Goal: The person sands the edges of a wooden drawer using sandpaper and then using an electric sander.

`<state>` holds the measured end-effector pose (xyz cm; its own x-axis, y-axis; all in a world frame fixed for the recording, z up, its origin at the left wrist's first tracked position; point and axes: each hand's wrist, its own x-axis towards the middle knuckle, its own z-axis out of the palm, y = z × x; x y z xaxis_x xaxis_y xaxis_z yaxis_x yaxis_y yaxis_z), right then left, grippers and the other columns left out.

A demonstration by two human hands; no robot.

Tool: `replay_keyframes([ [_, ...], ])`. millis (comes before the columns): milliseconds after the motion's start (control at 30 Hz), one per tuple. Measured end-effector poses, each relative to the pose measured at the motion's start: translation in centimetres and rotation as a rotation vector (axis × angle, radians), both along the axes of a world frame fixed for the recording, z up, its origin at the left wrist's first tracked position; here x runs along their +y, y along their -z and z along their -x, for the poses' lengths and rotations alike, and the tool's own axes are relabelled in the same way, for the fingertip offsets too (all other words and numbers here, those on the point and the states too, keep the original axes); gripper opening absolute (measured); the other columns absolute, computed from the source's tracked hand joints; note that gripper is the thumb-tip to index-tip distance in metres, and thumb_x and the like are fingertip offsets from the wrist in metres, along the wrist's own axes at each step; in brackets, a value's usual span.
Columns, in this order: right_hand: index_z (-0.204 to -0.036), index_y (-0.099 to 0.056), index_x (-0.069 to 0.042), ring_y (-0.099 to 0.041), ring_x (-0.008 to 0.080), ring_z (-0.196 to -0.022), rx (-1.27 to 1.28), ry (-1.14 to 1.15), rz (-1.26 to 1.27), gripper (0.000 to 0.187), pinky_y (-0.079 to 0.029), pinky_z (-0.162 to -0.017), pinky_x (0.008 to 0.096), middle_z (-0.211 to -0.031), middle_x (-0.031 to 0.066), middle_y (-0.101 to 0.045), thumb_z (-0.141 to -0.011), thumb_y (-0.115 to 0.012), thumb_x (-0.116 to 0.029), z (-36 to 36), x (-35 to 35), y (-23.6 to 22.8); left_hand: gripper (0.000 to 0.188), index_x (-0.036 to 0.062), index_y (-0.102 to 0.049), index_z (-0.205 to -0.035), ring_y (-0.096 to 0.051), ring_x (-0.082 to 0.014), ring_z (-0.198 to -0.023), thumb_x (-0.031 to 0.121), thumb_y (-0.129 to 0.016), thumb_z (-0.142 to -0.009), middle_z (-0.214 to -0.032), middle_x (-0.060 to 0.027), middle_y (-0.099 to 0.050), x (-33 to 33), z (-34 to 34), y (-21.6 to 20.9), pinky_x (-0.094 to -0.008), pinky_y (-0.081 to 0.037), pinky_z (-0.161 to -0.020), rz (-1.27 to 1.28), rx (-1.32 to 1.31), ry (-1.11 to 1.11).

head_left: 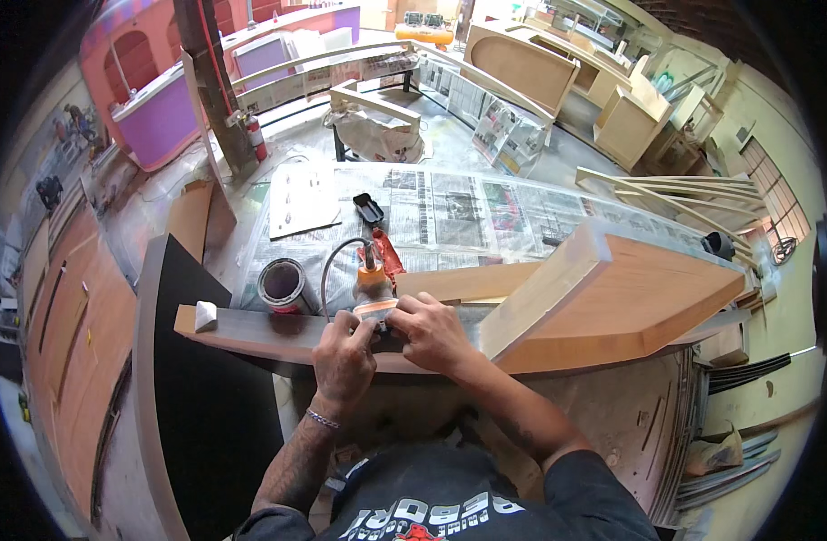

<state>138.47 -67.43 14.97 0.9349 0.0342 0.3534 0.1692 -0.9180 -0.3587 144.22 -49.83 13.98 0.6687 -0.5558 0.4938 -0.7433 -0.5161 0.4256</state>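
Orange power tool point(374, 281) sits on the long board point(260, 334), left hand point(344, 359) and right hand point(429, 335) curled around its lower end; work seems under way, how much remains unclear

Far left: purple-fronted counter point(159, 126) behind a dark pillar point(211, 81); red fire extinguisher point(256, 140) at the pillar's foot. Back: orange machine point(424, 35), possibly a compressor, too distant to be sure. Back right: unpainted wooden cabinet point(514, 68) with a rounded side panel. Right: loose timber strips point(684, 187) lying near a barred window point(777, 191). Nearer: open paint can point(285, 285), dark residue inside.
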Motion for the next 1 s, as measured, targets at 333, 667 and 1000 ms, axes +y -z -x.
replay_keyframes([
  [333,-0.089,-0.065,-0.008,-0.060,0.0309,-0.088,-0.007,-0.008,0.034,0.015,-0.054,-0.070,0.0446,-0.092,0.0081,-0.062,-0.075,-0.068,-0.014,0.2,0.4,-1.0,0.017,0.0134,-0.068,-0.096,-0.060,-0.0270,-0.077,0.006,-0.067,-0.081,-0.090,-0.0064,-0.057,0.1,-0.3,0.5,-0.0411,-0.049,-0.064,0.017,-0.039,0.009],
  [667,-0.092,-0.066,-0.009,-0.061,0.0286,-0.088,0.023,0.050,0.040,0.014,-0.053,-0.070,0.0436,-0.091,0.0064,-0.061,-0.078,-0.067,-0.011,-0.1,0.8,-0.6,0.015,0.0120,-0.069,-0.093,-0.060,-0.0272,-0.078,0.005,-0.068,-0.079,-0.087,-0.0072,-0.055,-0.2,-0.1,-0.6,-0.0412,-0.049,-0.063,0.002,0.053,-0.012],
  [1000,-0.086,-0.069,-0.013,-0.062,0.0272,-0.081,-0.097,0.049,0.012,0.007,-0.054,-0.067,0.0404,-0.086,0.0058,-0.061,-0.081,-0.065,-0.016,0.0,0.2,0.5,0.019,0.0085,-0.073,-0.097,-0.062,-0.0247,-0.074,0.005,-0.076,-0.078,-0.090,-0.0078,-0.059,0.2,-0.7,1.7,-0.0383,-0.050,-0.060,0.148,-0.060,0.049],
])
